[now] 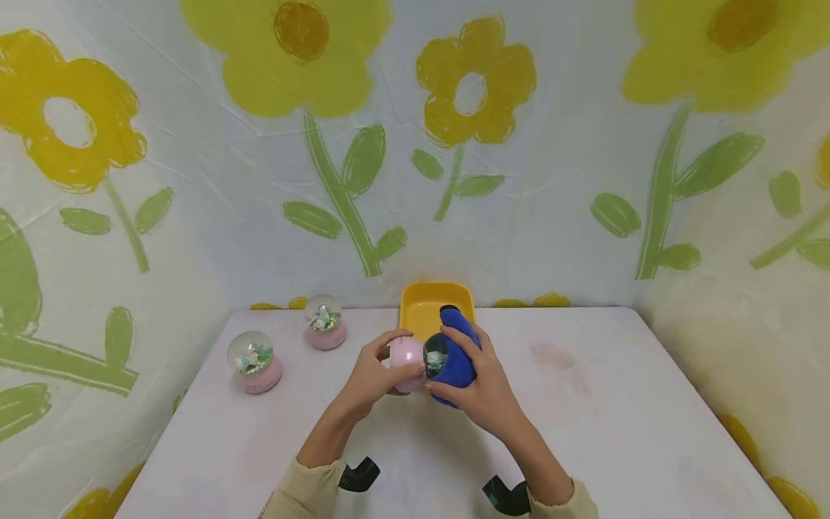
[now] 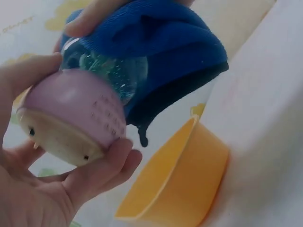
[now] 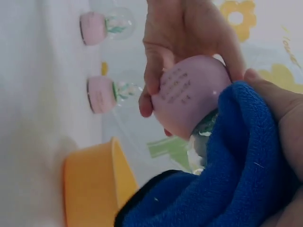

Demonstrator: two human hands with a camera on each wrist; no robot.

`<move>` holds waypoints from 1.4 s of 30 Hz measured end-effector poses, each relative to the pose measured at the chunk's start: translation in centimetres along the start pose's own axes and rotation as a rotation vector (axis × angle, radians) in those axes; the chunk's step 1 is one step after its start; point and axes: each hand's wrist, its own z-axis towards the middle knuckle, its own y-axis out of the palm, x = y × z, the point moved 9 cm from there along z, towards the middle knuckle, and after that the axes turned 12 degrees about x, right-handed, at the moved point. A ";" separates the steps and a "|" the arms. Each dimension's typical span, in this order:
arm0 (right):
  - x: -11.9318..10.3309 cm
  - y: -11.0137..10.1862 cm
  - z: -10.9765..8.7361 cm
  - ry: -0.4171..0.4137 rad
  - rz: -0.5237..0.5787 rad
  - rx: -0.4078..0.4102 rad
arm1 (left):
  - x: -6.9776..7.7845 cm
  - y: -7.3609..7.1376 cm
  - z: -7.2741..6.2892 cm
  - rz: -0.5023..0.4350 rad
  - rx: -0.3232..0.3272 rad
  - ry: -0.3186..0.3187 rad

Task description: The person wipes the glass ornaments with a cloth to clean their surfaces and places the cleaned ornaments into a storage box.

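Observation:
My left hand point(image 1: 374, 371) grips the pink base of a snow globe point(image 1: 406, 358), which is tipped on its side. In the left wrist view, fingers and thumb hold the base point(image 2: 75, 101) from both sides, and its underside shows. My right hand point(image 1: 483, 386) holds a blue cloth point(image 1: 459, 360) with a dark edge. In the right wrist view the cloth point(image 3: 241, 156) wraps part of the clear dome point(image 3: 198, 153). Green bits and glitter show inside the dome. Both hands are above the white table point(image 1: 551, 432).
Behind the hands stands a yellow tray point(image 1: 436, 294). Two more snow globes with pink bases stand at the table's left: one nearer point(image 1: 255, 362), one farther back point(image 1: 326, 322). A flower-print backdrop point(image 1: 519, 238) hangs behind the table.

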 end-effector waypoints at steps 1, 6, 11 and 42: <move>0.2 0.1 -0.1 0.012 0.010 -0.008 | -0.2 -0.1 0.0 -0.007 -0.003 -0.010; 1.0 0.5 -0.9 0.042 0.116 -0.121 | -0.7 -0.5 0.0 -0.011 -0.014 -0.043; 2.7 1.1 -1.5 0.126 0.418 -0.375 | 0.1 -1.2 0.0 0.047 0.022 -0.008; 0.5 0.9 1.1 0.009 0.059 -0.385 | 2.7 -0.6 -1.1 0.000 -0.024 0.070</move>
